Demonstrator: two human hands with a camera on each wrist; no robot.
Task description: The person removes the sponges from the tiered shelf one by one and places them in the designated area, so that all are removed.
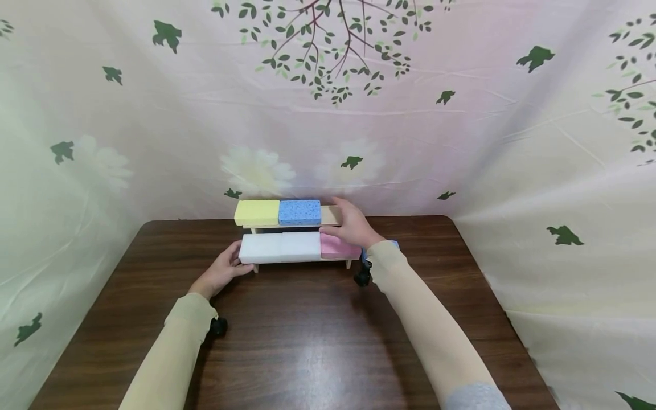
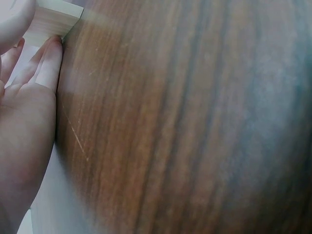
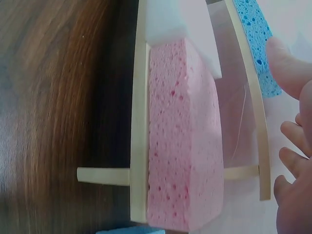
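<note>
A small two-tier wooden rack (image 1: 332, 215) stands on the table with sponges laid along it. Its upper tier carries a yellow sponge (image 1: 258, 212) and a blue sponge (image 1: 299, 212). Two white sponges (image 1: 261, 248) and a pink sponge (image 3: 187, 136) line the lower tier. My left hand (image 1: 224, 271) holds the rack's lower left end, thumb in front and fingers round the side. Over the upper tier's right end is my right hand (image 1: 355, 224), its fingers apart and its thumb by the blue sponge; whether the thumb touches it I cannot tell.
Another blue piece (image 3: 131, 230) lies on the dark wooden table (image 1: 307, 330) past the rack's right end, mostly hidden by my right wrist. A patterned cloth (image 1: 307, 125) hangs close behind the rack and along both sides of the table.
</note>
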